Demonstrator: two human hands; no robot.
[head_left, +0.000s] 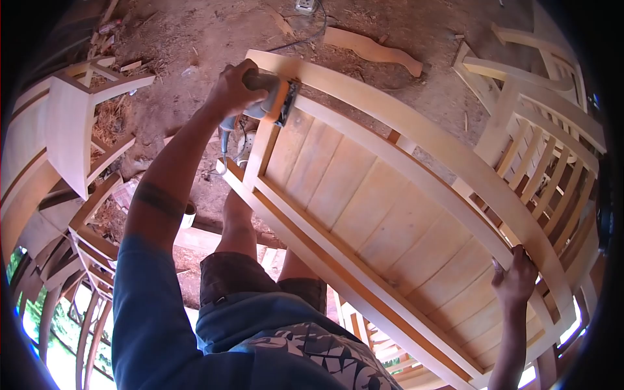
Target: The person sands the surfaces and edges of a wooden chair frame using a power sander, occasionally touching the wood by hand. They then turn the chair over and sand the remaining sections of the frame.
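My left hand (237, 89) is wrapped round the body of a grey and orange electric sander (272, 104). The sander's dark pad lies against the upper left corner of a pale wooden bench frame (396, 120), where the curved outer rail meets the slatted panel. On the far right, my right hand (517, 276) grips the inner rail of that frame, fingers curled over the wood. Several wide boards (364, 201) fill the panel between the rails. The sander's cord hangs below the tool. My left palm and part of the handle are hidden.
A curved wooden offcut (374, 51) lies on the dirt floor, near a white power socket (305, 6) with a cable. Unfinished wooden chairs (68, 123) stand on the left. A slatted wooden piece (543, 169) is at the right. Shavings litter the ground.
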